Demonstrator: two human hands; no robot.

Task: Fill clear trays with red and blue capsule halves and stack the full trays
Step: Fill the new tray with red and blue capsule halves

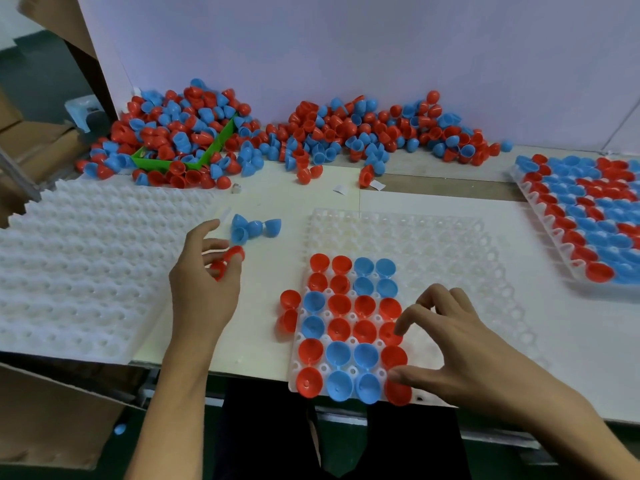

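Left grip point(204, 271) round glossy red halves point(230, 258) (domed)

One part-filled clear tray point(450, 244), one full tray point(540, 216), four loose blue halves point(254, 228).

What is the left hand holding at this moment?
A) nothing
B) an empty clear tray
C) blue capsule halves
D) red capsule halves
D: the left hand has its fingers curled round red capsule halves, while the loose blue capsule halves lie on the table beyond it.

White table point(277, 327) under trays point(433, 244), capsule halves point(346, 133)
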